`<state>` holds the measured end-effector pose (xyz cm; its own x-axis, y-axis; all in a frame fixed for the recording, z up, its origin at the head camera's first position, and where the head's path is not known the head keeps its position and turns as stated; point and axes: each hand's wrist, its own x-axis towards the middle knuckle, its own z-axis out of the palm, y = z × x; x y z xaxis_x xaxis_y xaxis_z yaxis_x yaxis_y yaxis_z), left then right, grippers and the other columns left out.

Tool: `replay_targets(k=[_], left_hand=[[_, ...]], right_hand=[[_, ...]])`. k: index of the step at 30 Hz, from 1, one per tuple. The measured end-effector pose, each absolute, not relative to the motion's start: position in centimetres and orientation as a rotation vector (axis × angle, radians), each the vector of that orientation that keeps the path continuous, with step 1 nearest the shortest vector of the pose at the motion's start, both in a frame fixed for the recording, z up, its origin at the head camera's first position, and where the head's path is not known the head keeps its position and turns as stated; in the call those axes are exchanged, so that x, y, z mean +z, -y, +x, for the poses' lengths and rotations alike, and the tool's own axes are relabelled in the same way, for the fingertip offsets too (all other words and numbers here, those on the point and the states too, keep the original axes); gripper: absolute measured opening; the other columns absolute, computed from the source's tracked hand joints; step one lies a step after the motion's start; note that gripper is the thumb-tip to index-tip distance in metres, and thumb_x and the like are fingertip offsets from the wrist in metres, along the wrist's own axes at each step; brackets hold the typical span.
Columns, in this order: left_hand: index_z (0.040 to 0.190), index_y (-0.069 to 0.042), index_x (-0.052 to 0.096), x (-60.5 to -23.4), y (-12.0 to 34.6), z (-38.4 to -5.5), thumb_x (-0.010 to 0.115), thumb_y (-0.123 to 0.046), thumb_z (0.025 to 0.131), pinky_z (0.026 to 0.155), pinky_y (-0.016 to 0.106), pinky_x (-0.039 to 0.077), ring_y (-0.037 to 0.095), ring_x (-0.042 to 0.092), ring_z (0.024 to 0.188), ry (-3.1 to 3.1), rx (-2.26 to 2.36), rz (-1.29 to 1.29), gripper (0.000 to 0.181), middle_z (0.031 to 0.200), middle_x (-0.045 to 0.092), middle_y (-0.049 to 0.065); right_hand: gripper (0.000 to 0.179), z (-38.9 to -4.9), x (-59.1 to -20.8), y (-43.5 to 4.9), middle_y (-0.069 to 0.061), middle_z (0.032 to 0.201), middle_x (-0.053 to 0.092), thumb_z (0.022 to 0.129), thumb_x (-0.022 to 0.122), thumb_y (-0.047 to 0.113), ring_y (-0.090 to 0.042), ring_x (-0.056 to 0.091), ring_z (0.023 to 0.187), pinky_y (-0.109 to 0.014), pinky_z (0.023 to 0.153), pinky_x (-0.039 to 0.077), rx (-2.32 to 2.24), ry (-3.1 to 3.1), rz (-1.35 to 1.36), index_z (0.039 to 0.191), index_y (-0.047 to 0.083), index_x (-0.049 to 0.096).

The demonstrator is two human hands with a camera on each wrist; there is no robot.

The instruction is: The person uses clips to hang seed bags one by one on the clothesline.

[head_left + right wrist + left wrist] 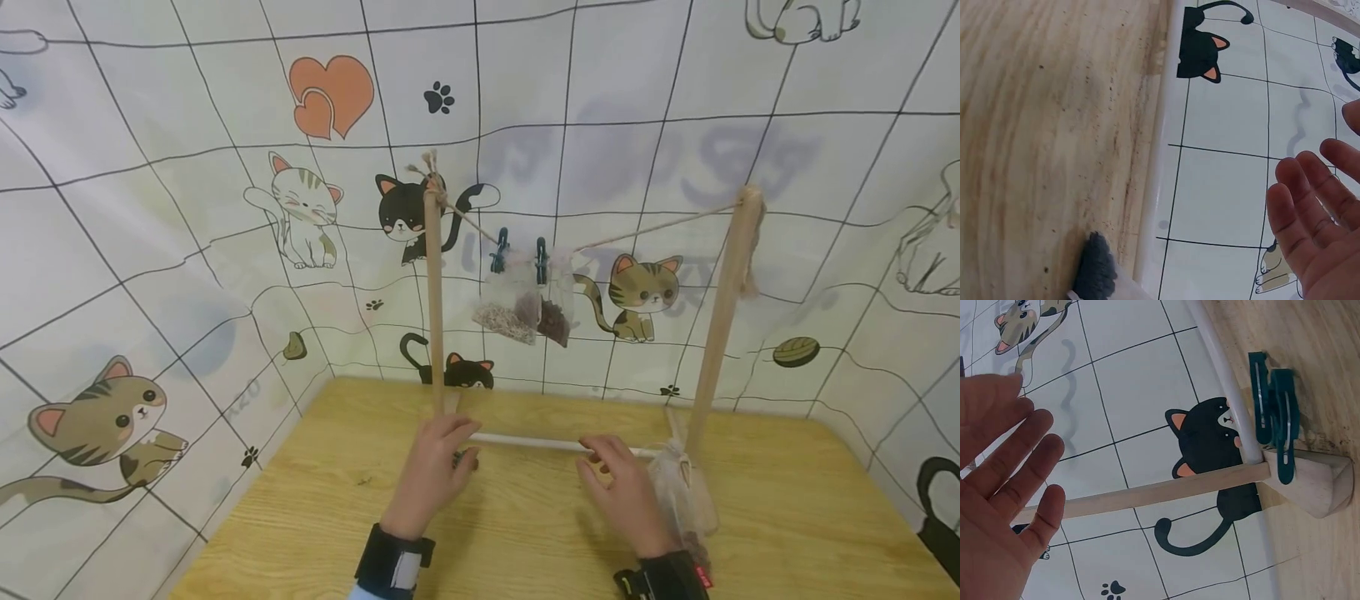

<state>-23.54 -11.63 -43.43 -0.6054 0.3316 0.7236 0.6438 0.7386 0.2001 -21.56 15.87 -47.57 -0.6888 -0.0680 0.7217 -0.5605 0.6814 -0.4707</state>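
Observation:
My left hand (pixel 433 462) is over the table by the foot of the left wooden post (pixel 434 308), its fingers relaxed with nothing between them. Two dark green clothespins (pixel 1274 409) lie close by, next to the wooden foot (pixel 1319 484). My right hand (pixel 618 487), fingers loosely bent and holding nothing, hovers near the white rod (pixel 525 441) that joins the two posts. From a string (pixel 660 227) tied between the post tops hang a clear bag of pale shreds (pixel 504 321) and a bag of dark bits (pixel 554 323), each pinned by a clothespin (pixel 542 260).
A tied sheer pouch (pixel 675 483) sits by the foot of the right post (pixel 726 325), beside my right wrist. In the right wrist view a dark grey fuzzy piece (pixel 1094 269) shows at the lower edge. Cat-printed cloth (pixel 615 167) backs the wooden table (pixel 315 500).

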Motion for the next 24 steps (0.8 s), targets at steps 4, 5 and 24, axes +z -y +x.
replay_targets(k=[4,5,24], left_hand=[[0.109,-0.012,0.067,-43.8,12.0,-23.7,0.07,-0.011,0.077,0.086,0.034,0.044,0.018,0.057,0.1,2.325,-0.608,-0.66,0.032,0.107,0.063,0.0],[0.109,-0.012,0.067,-43.9,12.0,-23.8,0.07,-0.01,0.077,0.087,0.034,0.044,0.018,0.057,0.1,2.344,-0.616,-0.64,0.032,0.108,0.063,0.0],[0.1,-0.011,0.07,-47.2,14.3,-26.0,0.071,-0.01,0.076,0.076,0.037,0.042,0.024,0.061,0.094,2.515,-0.541,-0.495,0.024,0.103,0.067,0.007]], right_hand=[[0.032,-21.7,-47.9,-15.3,0.001,0.105,0.06,0.082,0.068,0.012,-0.014,0.058,0.082,-0.029,0.063,0.05,0.922,2.211,0.497,0.113,0.013,0.062],[0.032,-21.7,-48.0,-15.1,0.002,0.106,0.06,0.081,0.068,0.012,-0.013,0.058,0.083,-0.03,0.064,0.05,0.929,2.222,0.496,0.113,0.013,0.062],[0.028,-22.2,-47.8,-10.1,0.007,0.102,0.059,0.085,0.065,0.016,-0.011,0.057,0.081,-0.03,0.067,0.05,1.119,2.286,0.581,0.112,0.024,0.061]])
